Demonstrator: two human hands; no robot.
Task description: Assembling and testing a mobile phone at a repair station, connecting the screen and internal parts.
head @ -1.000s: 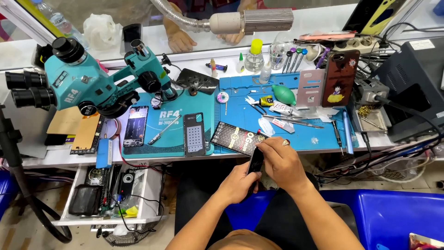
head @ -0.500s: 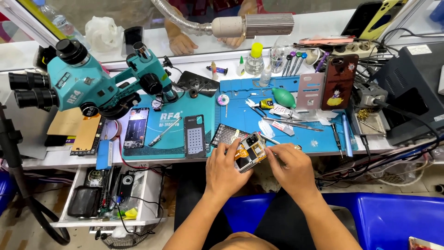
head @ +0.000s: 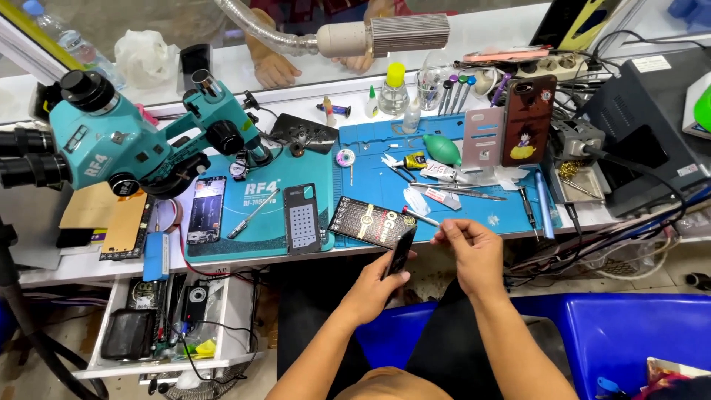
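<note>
Below the bench edge, the left hand point(head: 374, 285) is clamped on a dark phone point(head: 400, 252), held edge-up and tilted toward the mat point(head: 474, 215), apparently so its side can be worked. Right hand point(head: 474, 248) sits at 3 o'clock of the phone, just beside it, thumb and fingertips pinched together; whether they grip anything I cannot tell. A black box point(head: 370, 221) lies at the phone's 11 o'clock; the microscope point(head: 133, 148) stands well apart at 10 o'clock.

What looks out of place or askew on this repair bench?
The black flat box lies tilted and overhangs the front edge of the blue mat. The left hand holds a dark phone edge-on, below the bench. Nothing looks spilled.
</note>
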